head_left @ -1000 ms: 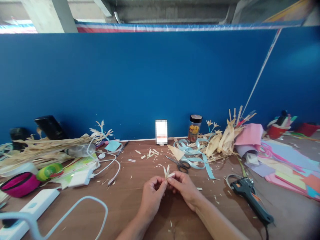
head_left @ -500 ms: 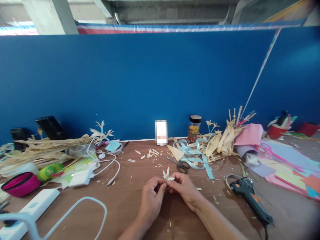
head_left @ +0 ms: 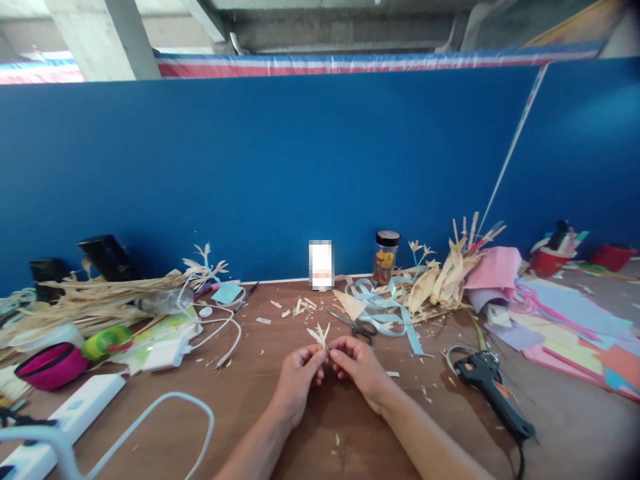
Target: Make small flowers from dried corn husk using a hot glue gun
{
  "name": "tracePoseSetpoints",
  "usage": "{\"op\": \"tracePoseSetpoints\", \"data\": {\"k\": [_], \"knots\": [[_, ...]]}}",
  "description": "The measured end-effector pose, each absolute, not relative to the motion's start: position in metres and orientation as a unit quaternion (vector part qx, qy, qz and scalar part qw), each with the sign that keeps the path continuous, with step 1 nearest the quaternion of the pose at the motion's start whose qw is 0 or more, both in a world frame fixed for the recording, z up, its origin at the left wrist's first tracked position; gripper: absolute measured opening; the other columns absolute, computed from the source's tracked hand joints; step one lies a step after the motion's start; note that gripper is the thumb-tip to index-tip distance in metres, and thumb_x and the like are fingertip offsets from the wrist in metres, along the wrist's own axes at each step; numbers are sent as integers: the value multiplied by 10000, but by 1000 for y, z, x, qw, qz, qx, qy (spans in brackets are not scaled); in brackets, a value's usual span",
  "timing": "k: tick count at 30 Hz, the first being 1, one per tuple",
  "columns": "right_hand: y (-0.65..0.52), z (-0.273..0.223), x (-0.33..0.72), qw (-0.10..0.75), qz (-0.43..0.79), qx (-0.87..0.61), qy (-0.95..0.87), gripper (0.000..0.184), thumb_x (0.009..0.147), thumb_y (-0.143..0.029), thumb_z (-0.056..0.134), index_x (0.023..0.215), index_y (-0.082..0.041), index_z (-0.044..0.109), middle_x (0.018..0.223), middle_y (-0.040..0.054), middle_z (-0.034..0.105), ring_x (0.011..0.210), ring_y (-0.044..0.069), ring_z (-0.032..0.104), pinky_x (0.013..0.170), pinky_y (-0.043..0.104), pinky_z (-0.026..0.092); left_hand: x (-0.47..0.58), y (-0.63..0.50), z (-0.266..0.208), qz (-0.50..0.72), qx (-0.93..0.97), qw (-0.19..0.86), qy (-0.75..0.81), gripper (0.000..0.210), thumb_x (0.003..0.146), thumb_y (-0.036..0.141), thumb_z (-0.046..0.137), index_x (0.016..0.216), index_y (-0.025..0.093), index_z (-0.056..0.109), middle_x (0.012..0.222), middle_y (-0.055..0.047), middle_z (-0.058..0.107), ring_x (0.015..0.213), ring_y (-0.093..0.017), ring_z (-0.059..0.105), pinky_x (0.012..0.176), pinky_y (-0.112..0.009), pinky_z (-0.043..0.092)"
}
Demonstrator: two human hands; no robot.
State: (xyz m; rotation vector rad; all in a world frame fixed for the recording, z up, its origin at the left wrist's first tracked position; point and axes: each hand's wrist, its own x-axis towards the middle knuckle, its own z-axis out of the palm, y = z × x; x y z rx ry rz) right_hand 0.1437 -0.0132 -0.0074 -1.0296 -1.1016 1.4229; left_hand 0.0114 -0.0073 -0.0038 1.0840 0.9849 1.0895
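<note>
Brown surface (head_left: 240,413) is kinda messy: pale scraps (head_left: 303,307) + scissors (head_left: 356,327) nr ctr, lt blue ribbon (head_left: 413,339) beside 'em, glue gun (head_left: 495,393) R, wht power strip (head_left: 95,397) L.

Head-worn view, facing forward and down, table (head_left: 243,390) below, partition (head_left: 260,167) ahead

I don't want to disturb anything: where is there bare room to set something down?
Mostly bare: brown tabletop between the curved pale cable and the left hand; with a few pale scraps, between the right hand and black pistol-shaped glue gun. Crowded: back left, with dry beige husks; back right, with light-blue ribbon and coloured paper sheets.
</note>
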Motion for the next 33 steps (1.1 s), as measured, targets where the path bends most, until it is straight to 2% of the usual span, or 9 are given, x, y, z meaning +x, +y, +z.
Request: {"op": "tracePoseSetpoints", "data": {"k": [11,16,23,33], "knots": [[-14,-11,142,502,570,-420,-496,239,686,-343,603,834,-161,564,648,-9,584,549,90,503,481,191,380,12,-9,-4,481,465,609,426,262,652,375,612,700,118,599,519,41,479,434,-51,381,438,-168,302],[-14,-10,142,517,556,-430,-488,268,694,-347,587,891,-165,573,670,3,597,597,112,529,493,203,389,14,-11,-3,459,486,607,430,273,657,380,599,724,116,616,584,5,557,438,-56,408,429,-171,313],[-12,-9,143,514,562,-434,-481,212,690,-331,588,810,-157,574,658,-3,594,571,106,526,475,198,368,13,-11,-2,439,524,599,417,254,670,367,586,680,116,618,523,19,526,427,-59,401,422,-169,317],[-14,-7,144,515,577,-422,-473,201,695,-339,596,770,-157,559,615,-23,564,564,91,505,496,194,363,15,-12,-5,424,541,580,438,246,685,348,564,678,107,613,543,2,550,429,-63,411,421,-174,325]]}}
